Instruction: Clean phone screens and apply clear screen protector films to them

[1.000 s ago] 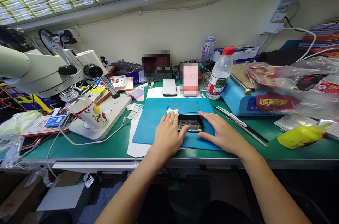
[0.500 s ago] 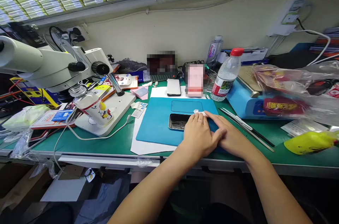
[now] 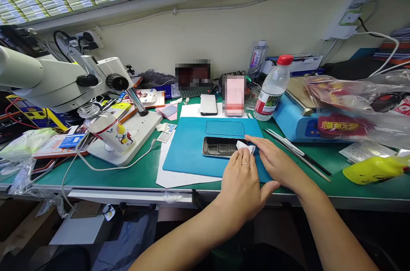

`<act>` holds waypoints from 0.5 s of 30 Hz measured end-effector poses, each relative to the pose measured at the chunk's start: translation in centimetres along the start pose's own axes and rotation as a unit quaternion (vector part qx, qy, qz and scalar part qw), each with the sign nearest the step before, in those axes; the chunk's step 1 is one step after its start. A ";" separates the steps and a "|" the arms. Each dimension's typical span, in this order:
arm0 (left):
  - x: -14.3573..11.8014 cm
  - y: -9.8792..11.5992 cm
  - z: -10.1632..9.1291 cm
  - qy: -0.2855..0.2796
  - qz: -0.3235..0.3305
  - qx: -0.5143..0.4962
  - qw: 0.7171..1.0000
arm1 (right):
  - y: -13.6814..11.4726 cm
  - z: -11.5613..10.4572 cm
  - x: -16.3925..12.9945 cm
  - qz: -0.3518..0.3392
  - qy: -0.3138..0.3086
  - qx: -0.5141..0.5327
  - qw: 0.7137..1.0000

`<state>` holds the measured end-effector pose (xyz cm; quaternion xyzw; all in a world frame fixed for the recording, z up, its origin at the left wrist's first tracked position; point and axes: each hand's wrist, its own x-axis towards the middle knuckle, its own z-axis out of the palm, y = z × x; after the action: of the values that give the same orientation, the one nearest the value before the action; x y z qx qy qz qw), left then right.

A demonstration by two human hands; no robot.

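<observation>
Head view, phone: a dark phone (image 3: 224,147) is seen lying flat on the blue mat (image 3: 188,151), at the middle of the counter (image 3: 141,175), its long side running left to right; its right end is covered by the white wipe (image 3: 246,147) and the fingertips.
Head view, left hand: the left hand (image 3: 242,185) is laid palm down at the near right of the phone; its grip is narrow, the fingertips pressed onto the wipe, which is pinned rather than clasped.
Head view, right hand: the right hand (image 3: 276,163) is laid flat on the mat just right of the phone, its fingers stretched toward the wipe; its grip is opened flat and nothing is held.
Head view, handling of the phone: it is judged stiff, fairly light, smooth and fragile on its glossy face; it would best be steadied by its long edges, not pushed on the face.
Head view, handling of the wipe: it is judged soft, thin and almost weightless; it is easily crumpled and is best pinched at a loose corner.
Head view, surroundings: a microscope (image 3: 57,81) stands far left, a water bottle (image 3: 269,89) far right of the mat, and long tweezers (image 3: 288,147) lie right of the right hand.
</observation>
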<state>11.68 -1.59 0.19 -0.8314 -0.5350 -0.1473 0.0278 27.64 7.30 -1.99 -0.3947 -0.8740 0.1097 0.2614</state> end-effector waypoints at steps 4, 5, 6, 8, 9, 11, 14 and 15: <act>-1.8 -1.0 -0.4 -0.007 0.012 -0.028 1.000 | -0.3 -0.2 -0.1 0.011 -0.006 -0.004 1.000; -2.2 -1.6 -0.5 -0.010 0.016 -0.034 0.999 | -0.4 -0.2 -0.1 0.015 -0.009 -0.005 1.000; -2.6 -2.2 -0.7 -0.012 0.018 -0.037 0.999 | -0.4 -0.2 -0.2 0.017 -0.010 -0.006 1.000; -3.2 -3.7 -1.0 -0.014 0.011 -0.040 0.999 | -0.5 -0.2 -0.1 0.022 -0.013 -0.009 1.000; -3.5 -4.5 -1.1 -0.013 0.001 -0.040 0.999 | -0.5 -0.3 -0.1 0.024 -0.015 -0.010 1.000; -4.2 -6.1 -1.5 -0.010 -0.023 -0.035 0.999 | -0.7 -0.4 -0.1 0.032 -0.019 -0.012 0.999; -5.2 -8.1 -2.1 -0.015 -0.055 -0.021 0.998 | -1.2 -0.7 0.0 0.052 -0.030 -0.014 0.998; -5.4 -8.6 -2.3 -0.019 -0.061 -0.018 0.998 | -1.3 -0.8 0.0 0.059 -0.036 -0.014 0.997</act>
<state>1.33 -3.17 -0.06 -0.8003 -0.5824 -0.1425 -0.0064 27.22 6.44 -0.83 -0.4452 -0.8594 0.1268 0.2171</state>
